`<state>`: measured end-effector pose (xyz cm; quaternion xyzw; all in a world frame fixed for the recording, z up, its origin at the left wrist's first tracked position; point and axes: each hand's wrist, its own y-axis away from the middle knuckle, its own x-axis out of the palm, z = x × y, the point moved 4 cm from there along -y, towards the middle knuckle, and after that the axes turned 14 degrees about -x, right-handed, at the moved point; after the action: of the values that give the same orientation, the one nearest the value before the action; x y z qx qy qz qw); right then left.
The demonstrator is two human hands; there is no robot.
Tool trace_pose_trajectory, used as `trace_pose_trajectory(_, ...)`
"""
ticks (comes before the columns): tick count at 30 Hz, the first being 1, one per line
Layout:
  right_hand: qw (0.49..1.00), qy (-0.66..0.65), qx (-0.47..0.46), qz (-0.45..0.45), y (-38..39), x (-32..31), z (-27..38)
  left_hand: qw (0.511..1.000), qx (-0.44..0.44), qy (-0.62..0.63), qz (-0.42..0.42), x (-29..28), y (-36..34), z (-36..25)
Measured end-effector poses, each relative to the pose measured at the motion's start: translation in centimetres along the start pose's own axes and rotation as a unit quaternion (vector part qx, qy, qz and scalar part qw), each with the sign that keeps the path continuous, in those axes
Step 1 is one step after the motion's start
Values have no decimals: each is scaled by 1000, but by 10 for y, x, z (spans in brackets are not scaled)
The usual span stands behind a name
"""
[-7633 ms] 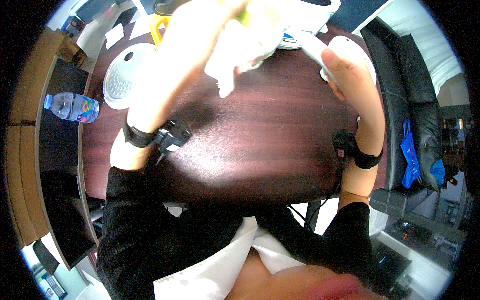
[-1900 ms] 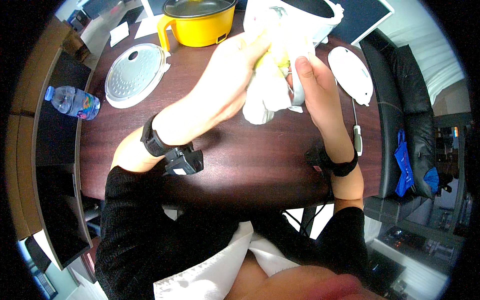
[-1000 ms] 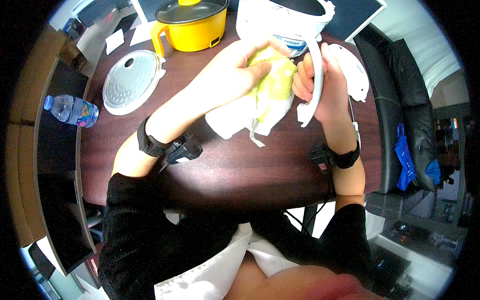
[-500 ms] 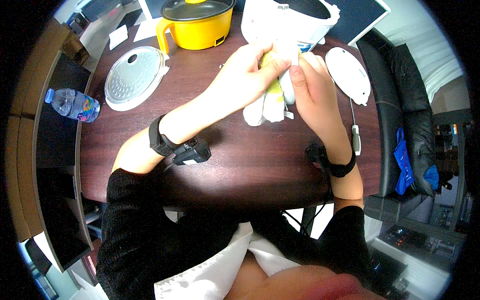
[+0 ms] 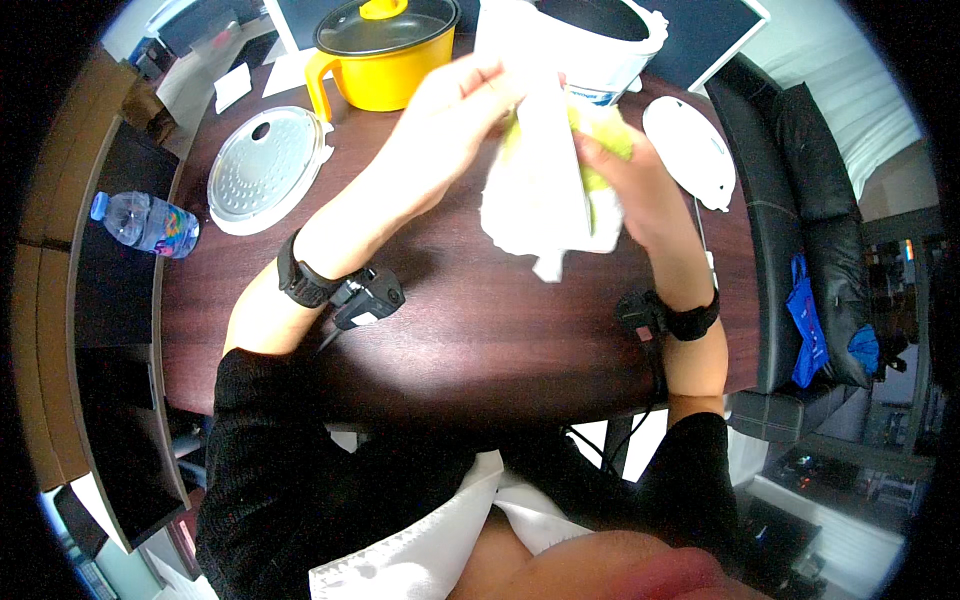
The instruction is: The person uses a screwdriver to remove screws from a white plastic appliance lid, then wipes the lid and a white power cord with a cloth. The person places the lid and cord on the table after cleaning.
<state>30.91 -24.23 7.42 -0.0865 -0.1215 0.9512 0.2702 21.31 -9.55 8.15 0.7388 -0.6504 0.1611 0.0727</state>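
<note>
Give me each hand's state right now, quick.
Left hand: closed, pinching the white cloth.
Right hand: closed on the same cloth.

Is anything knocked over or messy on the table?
A little. The water bottle lies on its side at the left. The round perforated lid and the white oval lid lie loose on the table. Both hands hold a white cloth. Nothing looks spilled.

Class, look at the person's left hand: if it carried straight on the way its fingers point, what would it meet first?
The left hand points up and right, already pinching the white cloth. Past that, the white cooker behind looks likely to come first, though depth is hard to judge.
</note>
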Motion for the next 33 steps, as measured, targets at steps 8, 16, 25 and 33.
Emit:
trace_pose_trajectory(8,893,319,-262,-178,-6,-50,38,983,15,-151,-101,2,15,-24)
trace_pose_trajectory(16,835,358,-332,-252,14,-27,61,928,-34,-370,-37,28,19,2)
trace_pose_trajectory(25,828,446,-340,-19,20,38,45,902,74,-418,-77,28,15,8)
trace_pose_trajectory(33,807,489,-323,-76,4,14,45,901,84,-418,-85,35,21,-5)
